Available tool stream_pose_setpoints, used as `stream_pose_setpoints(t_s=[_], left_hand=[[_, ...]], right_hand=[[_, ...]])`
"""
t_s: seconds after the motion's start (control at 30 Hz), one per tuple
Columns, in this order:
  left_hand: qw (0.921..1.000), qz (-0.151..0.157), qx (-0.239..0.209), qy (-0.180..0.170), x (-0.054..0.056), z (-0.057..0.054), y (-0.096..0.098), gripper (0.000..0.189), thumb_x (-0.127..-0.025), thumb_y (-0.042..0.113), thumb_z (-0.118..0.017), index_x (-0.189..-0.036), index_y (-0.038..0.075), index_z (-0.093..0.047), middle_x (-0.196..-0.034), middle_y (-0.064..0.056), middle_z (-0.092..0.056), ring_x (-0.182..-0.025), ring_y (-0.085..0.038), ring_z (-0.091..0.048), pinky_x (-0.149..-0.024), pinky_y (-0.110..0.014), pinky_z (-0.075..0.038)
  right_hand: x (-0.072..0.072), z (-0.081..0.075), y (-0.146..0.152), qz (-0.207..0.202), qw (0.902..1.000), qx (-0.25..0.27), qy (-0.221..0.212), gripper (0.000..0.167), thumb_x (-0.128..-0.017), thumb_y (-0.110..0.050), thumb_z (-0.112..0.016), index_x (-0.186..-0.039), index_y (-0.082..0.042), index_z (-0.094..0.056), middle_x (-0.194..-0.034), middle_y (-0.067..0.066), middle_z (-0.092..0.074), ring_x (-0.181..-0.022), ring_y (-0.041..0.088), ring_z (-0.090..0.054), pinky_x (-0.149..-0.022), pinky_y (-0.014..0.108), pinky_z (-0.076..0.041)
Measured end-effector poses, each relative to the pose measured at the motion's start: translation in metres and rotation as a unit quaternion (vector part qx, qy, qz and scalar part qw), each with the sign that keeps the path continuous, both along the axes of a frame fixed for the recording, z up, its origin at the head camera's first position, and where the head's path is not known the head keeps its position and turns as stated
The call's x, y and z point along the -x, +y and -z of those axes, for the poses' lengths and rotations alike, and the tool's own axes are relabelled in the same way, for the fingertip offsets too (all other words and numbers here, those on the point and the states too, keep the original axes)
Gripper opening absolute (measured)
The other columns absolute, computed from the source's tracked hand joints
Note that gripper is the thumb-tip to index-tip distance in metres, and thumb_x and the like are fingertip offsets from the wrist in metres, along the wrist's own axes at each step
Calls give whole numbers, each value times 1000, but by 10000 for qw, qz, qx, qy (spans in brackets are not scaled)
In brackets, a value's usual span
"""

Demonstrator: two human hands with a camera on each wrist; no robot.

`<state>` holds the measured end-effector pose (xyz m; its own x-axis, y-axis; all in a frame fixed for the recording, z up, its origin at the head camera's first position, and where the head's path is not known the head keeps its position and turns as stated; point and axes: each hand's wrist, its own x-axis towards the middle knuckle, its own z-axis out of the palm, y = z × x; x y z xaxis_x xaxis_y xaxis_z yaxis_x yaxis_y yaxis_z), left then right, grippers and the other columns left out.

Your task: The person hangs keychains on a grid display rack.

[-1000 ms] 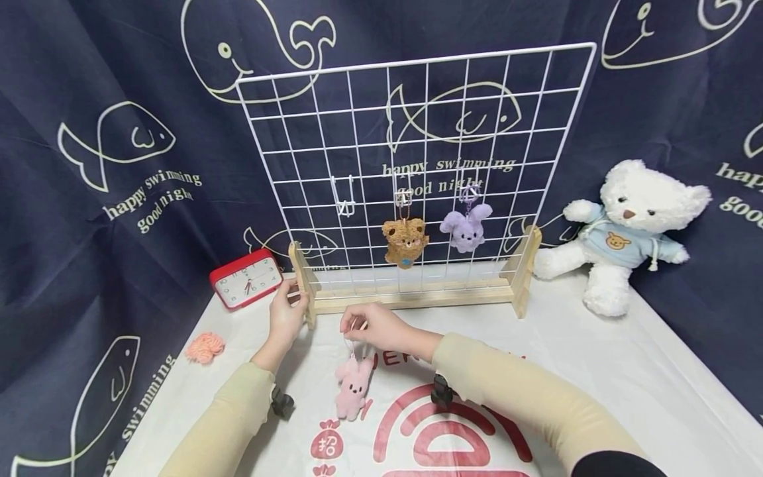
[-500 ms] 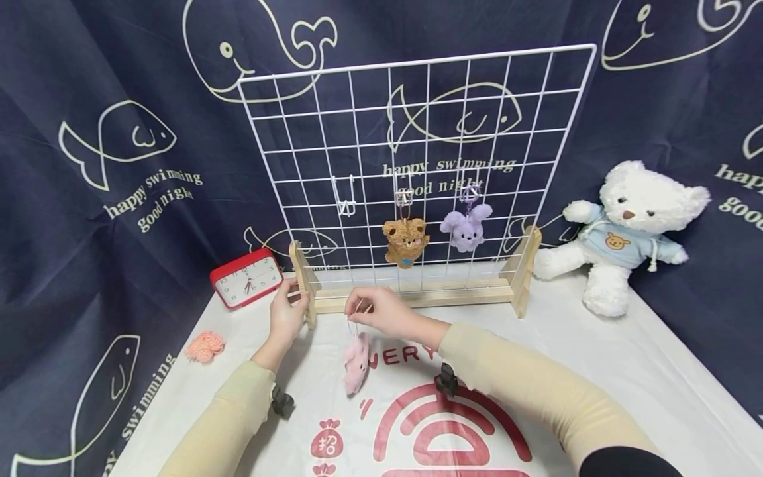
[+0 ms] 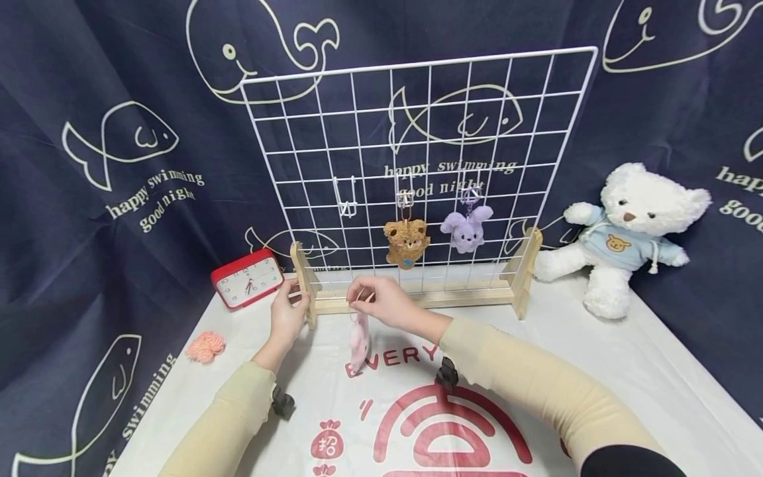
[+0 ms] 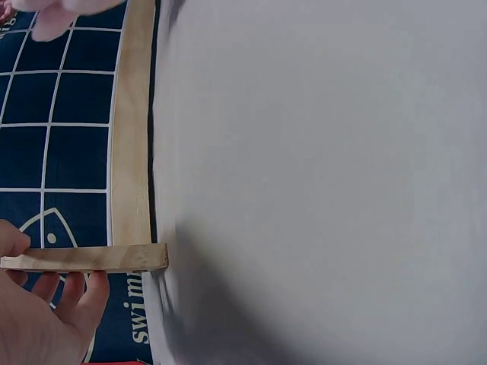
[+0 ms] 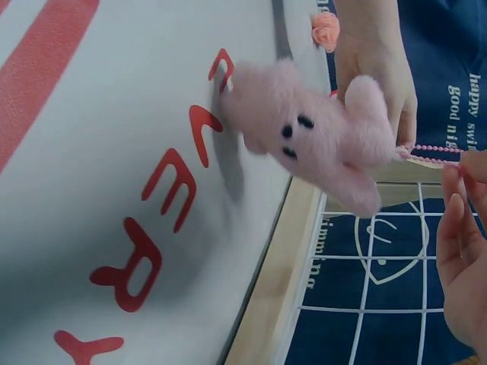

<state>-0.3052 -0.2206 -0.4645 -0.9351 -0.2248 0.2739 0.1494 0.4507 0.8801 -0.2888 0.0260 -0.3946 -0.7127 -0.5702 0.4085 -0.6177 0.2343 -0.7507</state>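
Observation:
My right hand (image 3: 384, 305) pinches the pink bead chain (image 5: 434, 154) of a pink plush bunny keychain (image 5: 304, 122), which dangles above the table in front of the rack. At the rack's left end, my left hand (image 3: 289, 313) grips the upright wooden foot (image 4: 91, 258), thumb on one side and fingers on the other. The white wire grid rack (image 3: 411, 142) stands upright on its wooden base. A bare white hook (image 3: 347, 207) hangs on its left part. A brown plush bear (image 3: 406, 242) and a purple plush bunny (image 3: 467, 229) hang from hooks to the right.
A red alarm clock (image 3: 248, 278) stands left of the rack, with a coral yarn-like bundle (image 3: 205, 346) nearer on the white table (image 3: 644, 391). At the right sits a white teddy bear (image 3: 626, 232) in a blue hoodie. Dark printed cloth (image 3: 149, 53) hangs behind.
My right hand has risen slightly toward the rack, carrying the pink bunny up and away from me. The bunny has turned sideways. My left hand keeps its grip on the wooden foot.

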Motion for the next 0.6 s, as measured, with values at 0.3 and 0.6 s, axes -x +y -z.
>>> stream_pose_setpoints(t_s=[0.3, 0.6], left_hand=[[10000, 27, -12, 63, 0, 0, 0, 36, -96, 1, -61, -131, -1, -56, -126, -27, -61, -116, -45, -61, -103, -51, -52], [9999, 36, -68, 84, 0, 0, 0, 36, -95, 0, -61, -131, -1, -57, -125, -27, -61, -116, -45, -61, -103, -51, -53]], right_hand=[[4, -13, 1, 281, 9990, 174, 303, 11, -90, 3, -72, -93, -7, -68, -88, 3, -72, -77, 10, -67, -67, 29, -61], [11, -28, 3, 547, 9936, 440, 880, 11, -89, 3, -73, -92, -7, -69, -91, 7, -74, -76, 11, -68, -64, 32, -60]])
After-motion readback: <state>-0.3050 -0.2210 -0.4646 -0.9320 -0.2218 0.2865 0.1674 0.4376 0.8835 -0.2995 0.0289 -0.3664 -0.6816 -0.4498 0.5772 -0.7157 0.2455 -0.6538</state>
